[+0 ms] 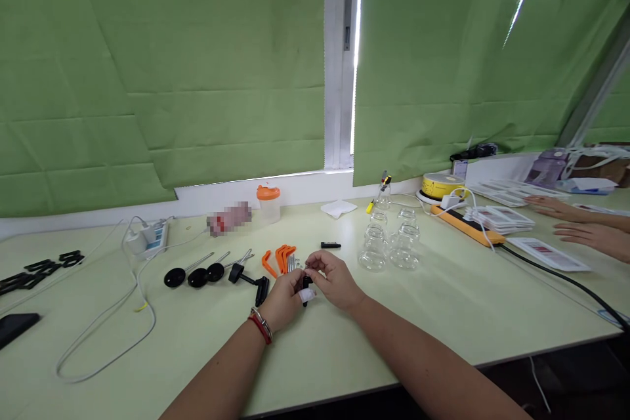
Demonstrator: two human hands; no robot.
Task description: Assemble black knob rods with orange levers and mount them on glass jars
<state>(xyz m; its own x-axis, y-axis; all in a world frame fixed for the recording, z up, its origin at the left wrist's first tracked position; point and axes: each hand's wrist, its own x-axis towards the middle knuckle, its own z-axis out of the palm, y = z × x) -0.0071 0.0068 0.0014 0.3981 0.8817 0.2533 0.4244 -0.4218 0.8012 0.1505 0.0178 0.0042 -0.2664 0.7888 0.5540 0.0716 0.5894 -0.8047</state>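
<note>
My left hand (283, 298), with a red bracelet on the wrist and a white bandage on one finger, is closed on a small black part (306, 289) at the middle of the table. My right hand (335, 279) meets it from the right, its fingertips pinched at the top of the same part. Just behind the hands lie orange plastic pieces (278, 257) and a few small metal bits. A short black piece (330, 245) lies a little farther back.
Black-knobbed metal rods (197, 272) lie left of the hands, a white power strip (147, 236) with its cable farther left. Clear glass jars (388, 243) stand at right. Another person's hands (575, 220) rest on cards at far right, near an orange power strip (465, 223).
</note>
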